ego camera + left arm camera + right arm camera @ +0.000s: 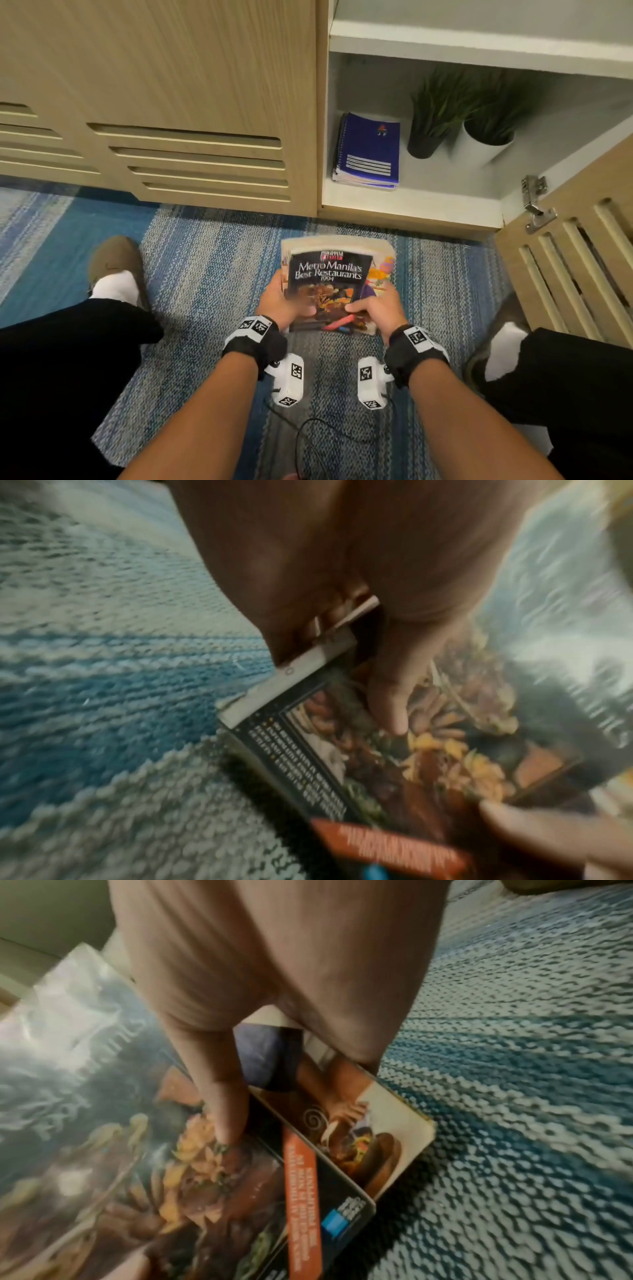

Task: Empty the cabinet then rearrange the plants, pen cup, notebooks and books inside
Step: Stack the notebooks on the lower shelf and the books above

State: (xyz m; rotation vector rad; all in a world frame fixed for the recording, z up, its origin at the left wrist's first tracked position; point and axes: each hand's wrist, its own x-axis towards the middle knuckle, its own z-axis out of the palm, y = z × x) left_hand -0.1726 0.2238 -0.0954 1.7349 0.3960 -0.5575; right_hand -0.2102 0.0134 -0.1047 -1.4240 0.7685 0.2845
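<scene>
While your left hand (284, 301) and right hand (375, 310) clasp the books (330, 274) at frame centre, notebooks (368, 150) lie upper right.

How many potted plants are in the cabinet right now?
2: a black-potted plant right of the blue notebooks, and a white-potted plant beside it on the same shelf. Others may be hidden.

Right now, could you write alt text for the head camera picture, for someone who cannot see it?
Both hands, left hand and right hand, hold a stack of books above a blue striped carpet. In the open cabinet ahead lie blue notebooks and two potted plants.
</scene>
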